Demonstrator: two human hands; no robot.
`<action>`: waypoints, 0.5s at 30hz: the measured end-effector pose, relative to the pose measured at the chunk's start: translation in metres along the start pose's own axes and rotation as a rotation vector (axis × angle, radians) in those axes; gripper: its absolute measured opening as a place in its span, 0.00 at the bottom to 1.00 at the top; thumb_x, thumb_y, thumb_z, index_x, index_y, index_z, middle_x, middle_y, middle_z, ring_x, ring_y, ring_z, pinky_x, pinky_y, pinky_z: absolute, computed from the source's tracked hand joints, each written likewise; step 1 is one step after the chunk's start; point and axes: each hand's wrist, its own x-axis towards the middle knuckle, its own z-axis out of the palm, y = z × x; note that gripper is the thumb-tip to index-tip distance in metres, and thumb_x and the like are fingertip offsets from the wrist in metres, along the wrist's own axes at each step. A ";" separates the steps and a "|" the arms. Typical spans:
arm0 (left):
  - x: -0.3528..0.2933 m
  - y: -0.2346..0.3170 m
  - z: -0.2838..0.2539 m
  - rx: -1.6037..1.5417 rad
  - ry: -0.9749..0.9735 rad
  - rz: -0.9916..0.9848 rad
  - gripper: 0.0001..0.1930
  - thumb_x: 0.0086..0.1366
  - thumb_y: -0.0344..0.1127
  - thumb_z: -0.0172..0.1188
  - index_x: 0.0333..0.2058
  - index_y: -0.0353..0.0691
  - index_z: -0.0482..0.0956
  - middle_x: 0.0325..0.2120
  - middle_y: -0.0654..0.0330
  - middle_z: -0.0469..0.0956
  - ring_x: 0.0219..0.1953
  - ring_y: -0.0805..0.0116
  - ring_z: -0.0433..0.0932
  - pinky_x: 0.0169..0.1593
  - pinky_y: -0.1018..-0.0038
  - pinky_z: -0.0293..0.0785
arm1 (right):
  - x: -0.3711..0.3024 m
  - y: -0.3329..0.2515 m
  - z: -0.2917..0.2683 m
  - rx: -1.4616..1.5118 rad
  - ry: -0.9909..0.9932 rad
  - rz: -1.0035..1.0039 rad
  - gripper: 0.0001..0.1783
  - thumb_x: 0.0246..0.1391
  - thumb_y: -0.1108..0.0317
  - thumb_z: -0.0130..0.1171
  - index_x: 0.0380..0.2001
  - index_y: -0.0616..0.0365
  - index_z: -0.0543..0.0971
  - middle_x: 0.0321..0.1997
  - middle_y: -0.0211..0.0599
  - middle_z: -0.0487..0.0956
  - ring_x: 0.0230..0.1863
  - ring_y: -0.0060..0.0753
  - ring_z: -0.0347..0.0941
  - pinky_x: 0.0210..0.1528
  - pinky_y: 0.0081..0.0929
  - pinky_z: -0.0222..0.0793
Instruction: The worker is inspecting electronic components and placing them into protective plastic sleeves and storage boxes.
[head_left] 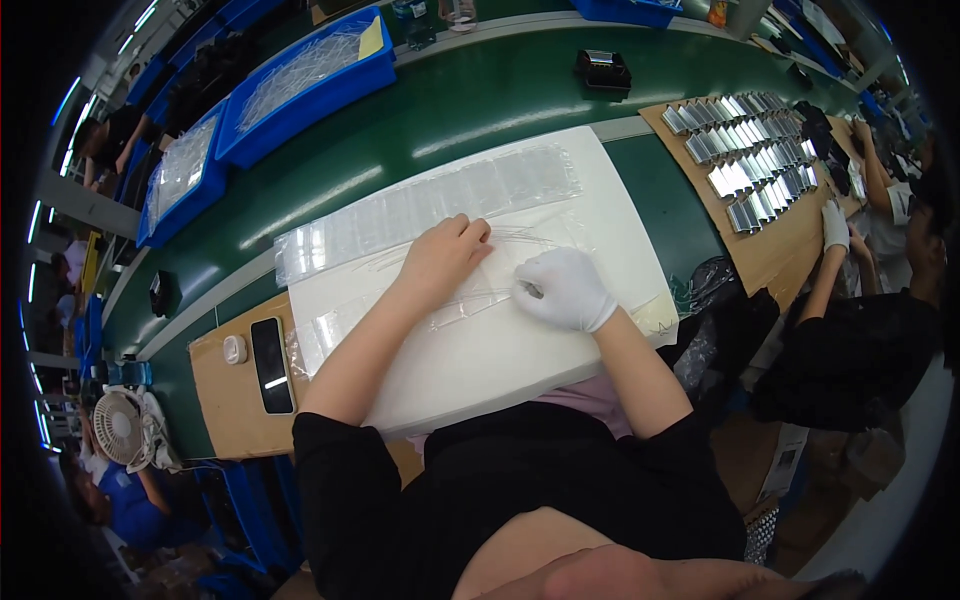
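My bare left hand (446,259) rests with bent fingers pressed together over a white padded board (470,365). Thin pale strips (522,236) lie around its fingertips; what the fingers hold is hidden. To its right, my right hand (566,289), in a white glove, is closed in a pinch, and its content cannot be made out. Between the hands and below them lies a clear plastic sheet (458,311). Beyond both hands, a long row of flat clear plastic pouches (430,205) stretches across the board's far side.
A phone (271,365) and a small white case (234,349) lie on cardboard at left. Blue bins (388,72) of clear strips stand on the green bench (470,110). Rows of shiny metal parts (745,150) cover cardboard at right, where a co-worker's gloved hand (835,226) reaches in.
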 end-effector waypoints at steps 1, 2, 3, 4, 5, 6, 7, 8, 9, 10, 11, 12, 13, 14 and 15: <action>-0.002 -0.001 0.005 -0.002 0.051 -0.027 0.15 0.71 0.48 0.60 0.43 0.42 0.76 0.38 0.58 0.77 0.35 0.59 0.78 0.41 0.67 0.76 | 0.001 -0.002 -0.001 -0.016 -0.022 0.012 0.11 0.52 0.62 0.58 0.19 0.53 0.78 0.21 0.34 0.80 0.24 0.46 0.74 0.31 0.35 0.70; -0.003 -0.003 0.010 -0.004 0.102 -0.052 0.15 0.71 0.49 0.60 0.43 0.42 0.75 0.38 0.58 0.77 0.36 0.58 0.78 0.42 0.66 0.76 | 0.002 -0.003 -0.003 -0.033 -0.045 0.024 0.11 0.52 0.61 0.58 0.20 0.52 0.79 0.22 0.34 0.80 0.25 0.46 0.75 0.31 0.35 0.71; -0.005 -0.005 0.014 -0.007 0.153 -0.078 0.16 0.71 0.49 0.60 0.43 0.43 0.75 0.39 0.58 0.77 0.37 0.58 0.78 0.43 0.65 0.76 | 0.003 -0.005 -0.002 -0.052 -0.067 0.037 0.10 0.53 0.61 0.58 0.22 0.52 0.79 0.23 0.34 0.81 0.25 0.46 0.75 0.32 0.35 0.72; -0.005 -0.002 0.014 -0.013 0.157 -0.081 0.16 0.71 0.49 0.60 0.43 0.43 0.75 0.39 0.58 0.77 0.37 0.58 0.78 0.43 0.65 0.76 | 0.003 -0.006 -0.003 -0.056 -0.073 0.035 0.10 0.53 0.61 0.58 0.22 0.52 0.79 0.23 0.34 0.81 0.25 0.46 0.75 0.32 0.35 0.72; -0.003 0.000 0.013 -0.023 0.142 -0.091 0.15 0.71 0.48 0.60 0.44 0.43 0.75 0.39 0.58 0.76 0.38 0.58 0.78 0.44 0.65 0.76 | 0.003 -0.006 -0.003 0.004 -0.033 0.047 0.08 0.53 0.62 0.59 0.24 0.52 0.80 0.25 0.34 0.82 0.27 0.45 0.76 0.33 0.35 0.72; -0.001 0.001 0.011 -0.032 0.127 -0.102 0.14 0.71 0.47 0.60 0.45 0.44 0.75 0.40 0.57 0.76 0.39 0.58 0.78 0.45 0.65 0.76 | 0.004 -0.007 -0.004 0.064 0.006 0.057 0.07 0.52 0.63 0.59 0.25 0.52 0.81 0.26 0.34 0.82 0.28 0.45 0.76 0.35 0.35 0.73; -0.001 0.002 0.008 -0.039 0.114 -0.114 0.14 0.71 0.46 0.60 0.45 0.44 0.75 0.41 0.57 0.76 0.41 0.58 0.78 0.47 0.65 0.76 | 0.006 -0.009 -0.004 0.125 0.046 0.066 0.06 0.52 0.64 0.59 0.27 0.51 0.82 0.28 0.34 0.83 0.29 0.44 0.77 0.36 0.34 0.73; -0.003 0.002 0.005 -0.046 0.101 -0.127 0.14 0.71 0.46 0.61 0.46 0.44 0.75 0.42 0.57 0.76 0.42 0.58 0.77 0.48 0.65 0.76 | 0.009 -0.010 -0.005 0.187 0.085 0.073 0.05 0.52 0.65 0.60 0.29 0.51 0.83 0.30 0.34 0.83 0.30 0.43 0.77 0.38 0.34 0.74; -0.006 0.001 0.004 -0.046 0.107 -0.134 0.14 0.71 0.46 0.61 0.46 0.44 0.75 0.42 0.57 0.76 0.42 0.58 0.77 0.48 0.65 0.76 | 0.014 -0.009 -0.006 0.186 0.081 0.065 0.05 0.52 0.65 0.60 0.29 0.51 0.83 0.30 0.34 0.83 0.30 0.43 0.77 0.38 0.34 0.74; -0.012 0.000 0.003 -0.042 0.168 -0.097 0.14 0.71 0.46 0.60 0.47 0.45 0.76 0.43 0.57 0.75 0.43 0.58 0.77 0.49 0.65 0.75 | 0.023 -0.006 -0.008 0.074 0.159 0.006 0.05 0.52 0.67 0.61 0.31 0.52 0.83 0.31 0.34 0.84 0.31 0.43 0.77 0.39 0.34 0.74; -0.020 0.000 0.003 -0.038 0.226 -0.059 0.15 0.71 0.46 0.60 0.48 0.45 0.76 0.44 0.57 0.75 0.45 0.58 0.76 0.50 0.65 0.75 | 0.031 -0.004 -0.011 -0.036 0.237 -0.050 0.06 0.52 0.68 0.61 0.33 0.52 0.83 0.33 0.35 0.84 0.32 0.43 0.77 0.40 0.34 0.74; -0.030 0.000 0.003 -0.033 0.283 -0.021 0.15 0.71 0.46 0.60 0.50 0.45 0.76 0.45 0.56 0.74 0.46 0.58 0.75 0.51 0.65 0.74 | 0.039 -0.001 -0.012 -0.145 0.314 -0.106 0.07 0.51 0.69 0.62 0.35 0.53 0.84 0.35 0.35 0.84 0.33 0.43 0.78 0.40 0.34 0.74; -0.041 0.000 0.003 -0.026 0.338 0.015 0.16 0.71 0.46 0.60 0.51 0.45 0.76 0.46 0.56 0.74 0.48 0.58 0.74 0.53 0.64 0.73 | 0.045 0.001 -0.013 -0.251 0.393 -0.163 0.08 0.51 0.71 0.63 0.37 0.53 0.84 0.37 0.36 0.84 0.34 0.43 0.78 0.41 0.34 0.74; -0.051 0.005 -0.004 0.012 0.244 -0.009 0.20 0.72 0.49 0.59 0.56 0.45 0.74 0.52 0.56 0.73 0.55 0.56 0.72 0.59 0.63 0.70 | 0.046 0.006 -0.011 -0.252 0.391 -0.161 0.08 0.51 0.71 0.63 0.37 0.53 0.84 0.37 0.36 0.84 0.34 0.43 0.78 0.41 0.34 0.74; -0.064 0.010 -0.009 0.050 0.148 -0.033 0.25 0.72 0.51 0.57 0.62 0.46 0.72 0.58 0.56 0.72 0.62 0.54 0.69 0.65 0.61 0.67 | 0.046 0.014 -0.006 -0.251 0.322 -0.132 0.09 0.51 0.71 0.63 0.37 0.53 0.84 0.37 0.36 0.84 0.35 0.43 0.78 0.44 0.34 0.74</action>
